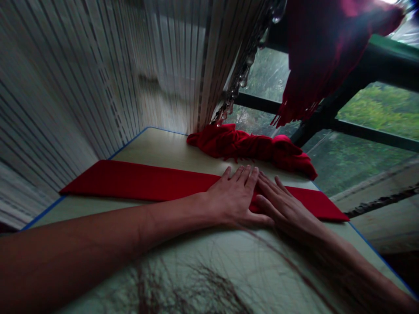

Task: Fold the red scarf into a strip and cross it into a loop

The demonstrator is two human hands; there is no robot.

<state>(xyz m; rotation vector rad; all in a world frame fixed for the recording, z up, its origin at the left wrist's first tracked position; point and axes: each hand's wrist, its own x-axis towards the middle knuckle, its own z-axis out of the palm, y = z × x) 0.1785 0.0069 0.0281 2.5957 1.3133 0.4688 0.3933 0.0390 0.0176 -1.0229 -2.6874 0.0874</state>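
Observation:
A long flat strip of folded red cloth (140,183) lies across the pale table (163,150), its right end (322,205) reaching the table's right side. My left hand (234,198) rests flat on the strip with its fingers spread. My right hand (283,209) lies on the strip just beside it, its fingertips nearly touching the left hand. Neither hand grips the cloth. Behind both hands, a crumpled, twisted red cloth (252,148) with a fringe lies along the table's far edge, not touching them.
A red fringed cloth (327,56) hangs at the upper right, in front of a dark-framed window (376,113). A pale striped curtain (81,87) with a beaded edge (238,83) rises along the far left. Blue tape (131,141) lines the table's edges.

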